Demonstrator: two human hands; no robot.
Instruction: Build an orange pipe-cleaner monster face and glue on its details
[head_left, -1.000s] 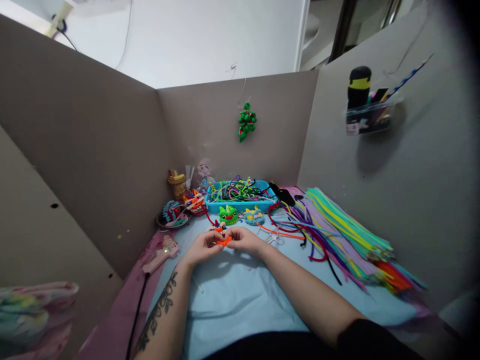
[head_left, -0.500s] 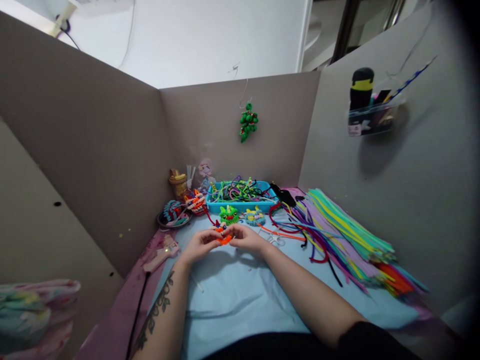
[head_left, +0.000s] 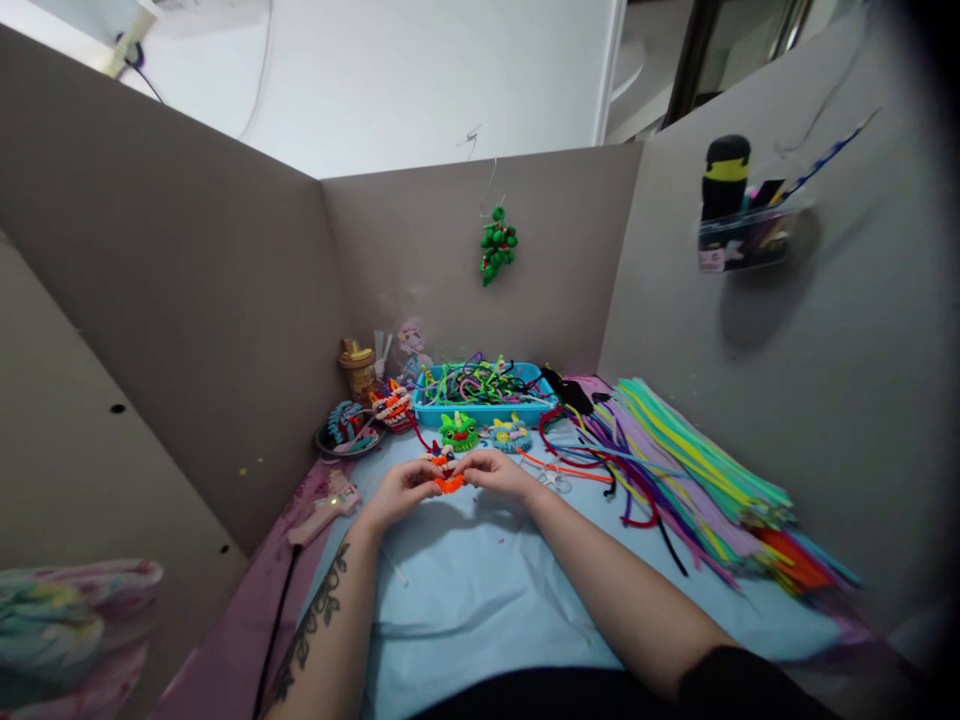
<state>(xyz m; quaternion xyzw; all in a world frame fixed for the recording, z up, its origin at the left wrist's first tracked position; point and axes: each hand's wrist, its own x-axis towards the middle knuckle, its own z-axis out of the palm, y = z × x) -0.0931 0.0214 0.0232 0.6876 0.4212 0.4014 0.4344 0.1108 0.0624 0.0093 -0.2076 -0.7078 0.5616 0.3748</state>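
My left hand [head_left: 401, 492] and my right hand [head_left: 495, 474] meet over the light blue cloth [head_left: 480, 600], both pinching a small orange pipe-cleaner piece [head_left: 449, 483] between their fingertips. Just beyond the fingers sit a green fuzzy figure [head_left: 458, 431] and a blue and yellow fuzzy figure [head_left: 509, 433]. Much of the orange piece is hidden by my fingers.
A blue tray [head_left: 480, 410] of tangled pipe cleaners stands at the back. A big fan of coloured pipe cleaners [head_left: 697, 480] lies right. A pink glue gun [head_left: 324, 507] with its cord lies left, beside a dish of crafts [head_left: 347, 430]. Grey cardboard walls [head_left: 187, 300] enclose the desk.
Both hands have shifted slightly away from me, still working the orange piece. Nothing else moved.
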